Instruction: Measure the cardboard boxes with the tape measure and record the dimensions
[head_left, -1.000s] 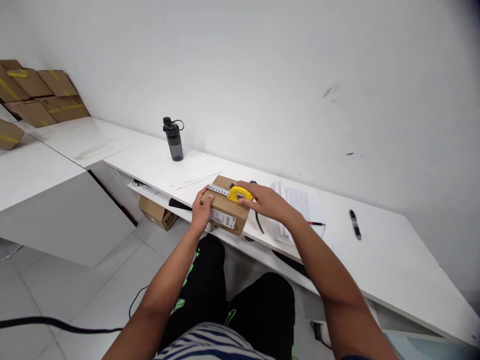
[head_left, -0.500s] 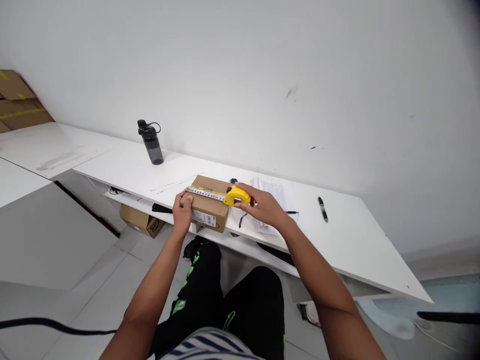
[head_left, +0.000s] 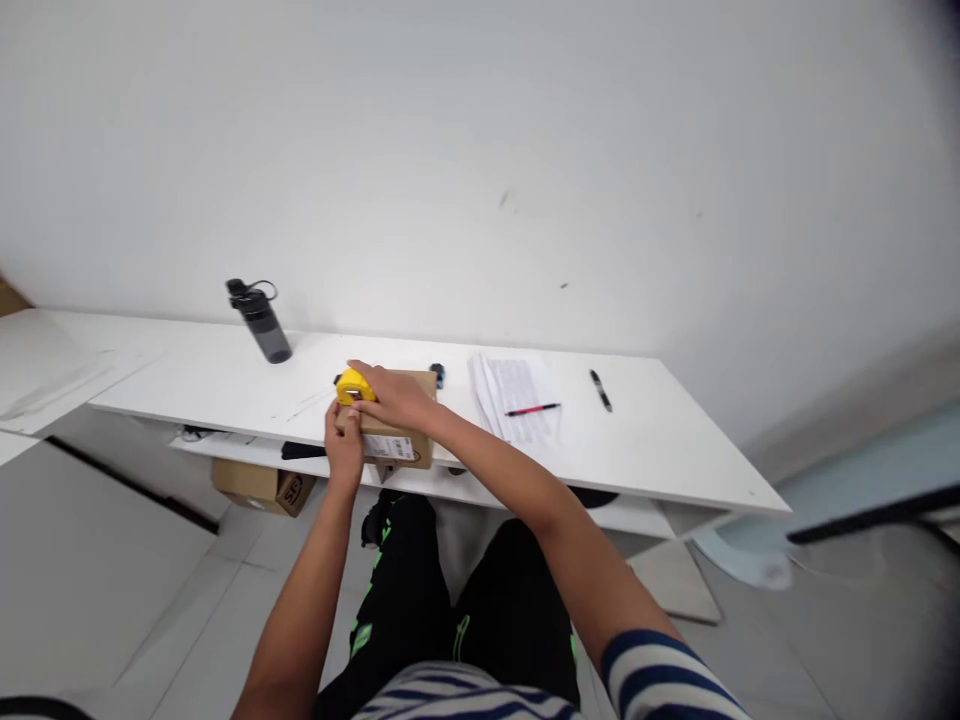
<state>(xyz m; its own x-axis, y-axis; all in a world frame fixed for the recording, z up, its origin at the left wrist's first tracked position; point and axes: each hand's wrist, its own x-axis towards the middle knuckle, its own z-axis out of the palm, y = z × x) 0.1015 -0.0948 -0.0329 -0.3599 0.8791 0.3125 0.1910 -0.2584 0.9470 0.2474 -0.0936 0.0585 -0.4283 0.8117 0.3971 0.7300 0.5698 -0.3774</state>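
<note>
A small cardboard box [head_left: 422,447] with a white shipping label [head_left: 390,447] on its front side sits at the front edge of the white desk. My left hand [head_left: 345,452] grips the box's left end, thumb on top. Over the box's left part, my right hand [head_left: 396,396] is closed around a yellow tape measure [head_left: 355,387], right by my left fingers. No extended blade shows; my right hand and wrist cover much of the box top. Behind the box's right corner lies a small dark object [head_left: 438,374] that I cannot make out.
Papers [head_left: 495,385] with a red and black pen [head_left: 533,409] lie to the right, then a black marker [head_left: 601,391]. A dark water bottle [head_left: 259,322] stands at the back left. Under the desk are a shelf [head_left: 247,450] and another cardboard box [head_left: 251,482].
My right hand has brought the tape measure leftward from the box's right end to its left end. The blade that lay stretched across the top no longer shows. The view has turned right.
</note>
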